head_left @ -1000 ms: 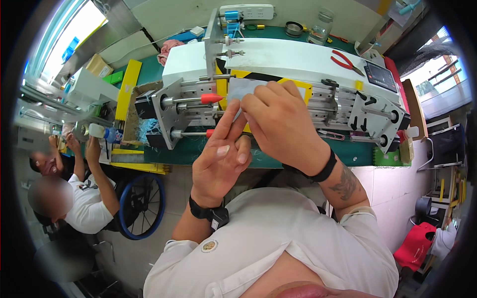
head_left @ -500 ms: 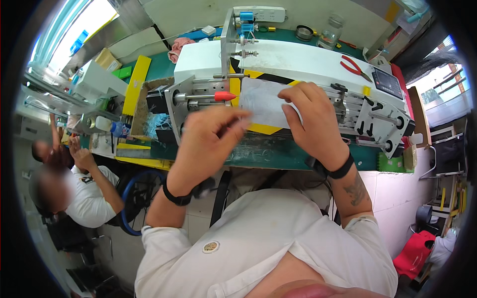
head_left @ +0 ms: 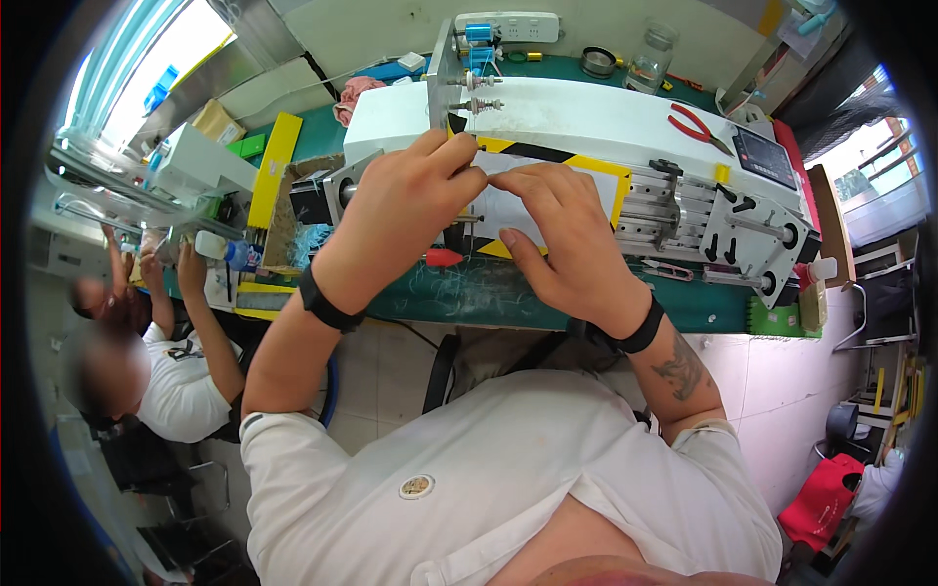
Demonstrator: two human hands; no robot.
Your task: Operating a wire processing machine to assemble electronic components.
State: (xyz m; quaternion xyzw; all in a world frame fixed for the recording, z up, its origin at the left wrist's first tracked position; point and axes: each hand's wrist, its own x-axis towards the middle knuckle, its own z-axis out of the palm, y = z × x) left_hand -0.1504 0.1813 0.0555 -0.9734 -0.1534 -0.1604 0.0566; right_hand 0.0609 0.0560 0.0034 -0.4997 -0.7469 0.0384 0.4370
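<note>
My left hand (head_left: 405, 200) reaches over the left end of a metal winding machine, its thumb and fingers pinched together beside an upright metal plate (head_left: 442, 73). Whatever is in that pinch is too small to make out. My right hand (head_left: 572, 239) hovers over a pale sheet (head_left: 601, 190) framed by yellow-and-black striped tape (head_left: 528, 149). Its fingertips come close to the left hand's, while its thumb stays apart. Below the left hand a red cone tip (head_left: 444, 257) shows, with a thin metal rod (head_left: 471, 218) above it. The left hand hides the shaft behind them.
Rails and a clamp block (head_left: 669, 205) extend right to an end plate (head_left: 747, 244). Red-handled pliers (head_left: 699, 127) lie on the white housing beside a control panel (head_left: 764, 156). A glass jar (head_left: 652, 61) stands behind. Two people work at the left, one nearer (head_left: 191, 366).
My left hand has moved up and away from me, closing into a pinch. My right hand has shifted left towards it. The red cone tip now shows lower, nearer the bench edge.
</note>
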